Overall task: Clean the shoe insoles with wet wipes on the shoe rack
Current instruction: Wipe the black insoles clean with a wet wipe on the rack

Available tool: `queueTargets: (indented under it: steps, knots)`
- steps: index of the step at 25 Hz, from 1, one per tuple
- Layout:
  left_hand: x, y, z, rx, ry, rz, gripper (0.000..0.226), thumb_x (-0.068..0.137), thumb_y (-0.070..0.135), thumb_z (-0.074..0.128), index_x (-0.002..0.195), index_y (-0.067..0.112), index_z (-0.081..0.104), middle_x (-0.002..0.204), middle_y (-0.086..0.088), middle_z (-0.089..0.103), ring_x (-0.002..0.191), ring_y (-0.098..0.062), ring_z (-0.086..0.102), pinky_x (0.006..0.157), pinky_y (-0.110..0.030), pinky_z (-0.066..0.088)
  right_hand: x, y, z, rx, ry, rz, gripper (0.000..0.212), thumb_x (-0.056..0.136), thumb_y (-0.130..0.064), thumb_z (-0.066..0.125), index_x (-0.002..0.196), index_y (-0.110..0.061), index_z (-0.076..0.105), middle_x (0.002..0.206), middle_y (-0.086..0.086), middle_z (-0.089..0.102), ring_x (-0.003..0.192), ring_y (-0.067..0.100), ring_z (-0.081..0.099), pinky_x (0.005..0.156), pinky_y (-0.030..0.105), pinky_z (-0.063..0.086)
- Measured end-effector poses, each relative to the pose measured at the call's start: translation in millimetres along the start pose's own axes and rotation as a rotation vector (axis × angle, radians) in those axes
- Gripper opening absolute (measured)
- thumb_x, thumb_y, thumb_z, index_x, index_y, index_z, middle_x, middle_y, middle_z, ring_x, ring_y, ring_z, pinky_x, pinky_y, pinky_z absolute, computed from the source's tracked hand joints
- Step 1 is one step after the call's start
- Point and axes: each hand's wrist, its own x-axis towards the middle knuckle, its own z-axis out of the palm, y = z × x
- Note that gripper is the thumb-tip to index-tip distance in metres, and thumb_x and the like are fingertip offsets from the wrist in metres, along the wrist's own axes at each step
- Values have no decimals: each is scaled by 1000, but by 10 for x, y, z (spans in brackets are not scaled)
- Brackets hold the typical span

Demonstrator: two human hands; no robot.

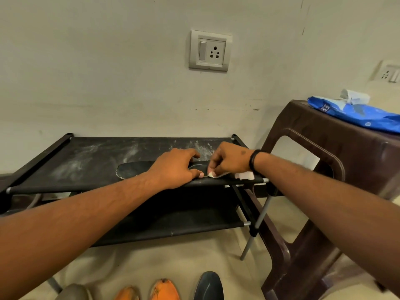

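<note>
A black insole (133,169) lies lengthwise on the dusty top shelf of the black shoe rack (86,156), toe end pointing left. My left hand (175,167) presses flat on its right half, fingers spread. My right hand (227,162) is closed on a white wet wipe (244,175) at the insole's heel end, near the shelf's front right corner; part of the wipe sticks out under the palm. The blue wet-wipe pack (355,113) lies on the brown plastic stool (320,148) to the right, with a wipe poking out of its top.
The rack stands against a wall with a switch socket (209,50). A lower shelf (173,226) sits below. Several insoles or shoe toes, grey, orange and dark blue (208,285), lie on the floor at the bottom edge. The stool crowds the rack's right side.
</note>
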Motion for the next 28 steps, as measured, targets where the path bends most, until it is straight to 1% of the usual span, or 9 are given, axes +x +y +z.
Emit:
queueTargets:
  steps: [4,6,9,13,16,19,21,24,28]
  knots:
    - [-9,6,-24,-24,-11,6,67,85,53,70,142,26,48,134,1,63,120,-16,60,101,-39,50,-53,134,-313,148,392,57,6,85,-16,75,90,-13,77,78,-8,70,72,3,63,72,23,51]
    - [-10,8,-22,-23,-17,9,70,84,56,69,143,26,47,135,0,62,120,-17,60,103,-41,49,-93,196,-377,125,497,104,7,87,-16,73,90,-11,76,74,-7,66,66,1,57,62,16,44]
    - [15,0,-18,-19,-35,-8,76,82,59,69,145,26,43,134,-1,62,118,-19,60,103,-42,48,-140,220,-339,28,465,118,5,88,-16,71,89,-13,74,74,-8,63,67,1,55,56,12,38]
    - [100,-39,-75,-189,-147,-26,83,76,51,80,145,29,39,127,3,62,113,-14,60,100,-35,48,-190,149,-261,-61,341,55,5,89,-17,69,88,-17,74,87,-2,69,82,11,63,70,19,46]
    - [139,-66,-217,-346,-276,8,80,75,42,83,142,32,41,120,8,63,114,-9,59,100,-29,46,-305,75,-259,-137,341,-50,9,90,-17,66,92,-19,75,88,-9,66,82,5,58,74,20,43]
    - [118,-105,-246,-342,-307,37,81,77,48,80,146,33,38,128,9,60,119,-7,56,101,-28,43,-416,87,-236,-225,328,-100,13,90,-19,65,97,-21,75,97,-9,71,87,4,60,81,26,50]
    - [91,-129,-183,-304,-285,28,81,78,51,78,146,32,39,131,7,60,120,-9,56,99,-24,42,-455,120,-214,-243,239,-41,13,91,-21,65,98,-20,76,100,-6,72,92,9,64,86,31,54]
    - [53,-125,-74,-259,-157,13,80,73,59,77,142,31,46,126,8,64,115,-8,59,99,-26,46,-447,148,-108,-185,151,-7,11,90,-22,68,96,-20,77,98,-6,73,90,7,65,86,26,53]
    - [13,-115,17,-206,-57,22,83,72,67,73,142,30,45,127,8,64,114,-9,60,101,-35,50,-260,151,46,-263,209,84,15,91,-21,64,101,-19,75,103,0,72,96,17,66,88,36,56]
